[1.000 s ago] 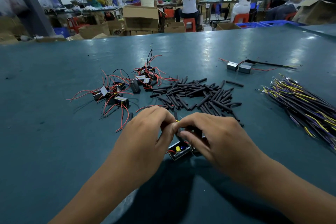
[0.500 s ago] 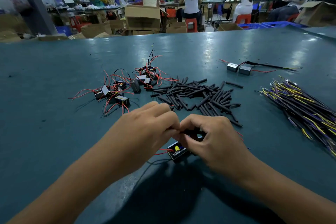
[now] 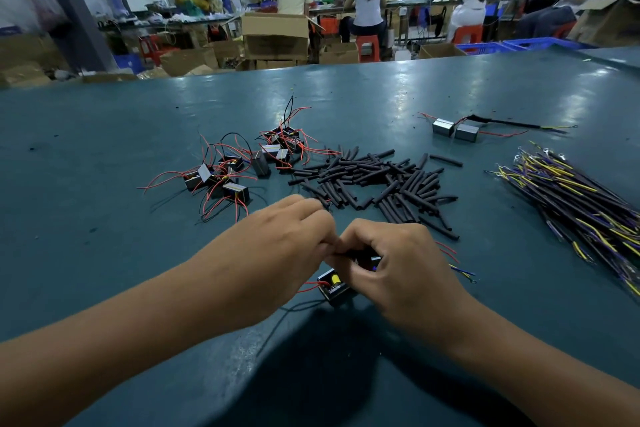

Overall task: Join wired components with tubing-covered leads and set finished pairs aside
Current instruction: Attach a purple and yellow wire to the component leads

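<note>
Head view: your left hand (image 3: 277, 253) and right hand (image 3: 394, 263) pinched thin black tubing (image 3: 349, 254) above a boxy black component (image 3: 334, 288) on the glossy teal table (image 3: 104, 253).

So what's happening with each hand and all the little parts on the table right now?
left hand: pinching a black tube with the right hand
right hand: curled round the tube and a small black component
open black component: on the table under the hands
finished pair: set aside, far right
tubing pieces: loose pile
wired components: unjoined, scattered
yellow-purple leads: bundled, lying right
</note>
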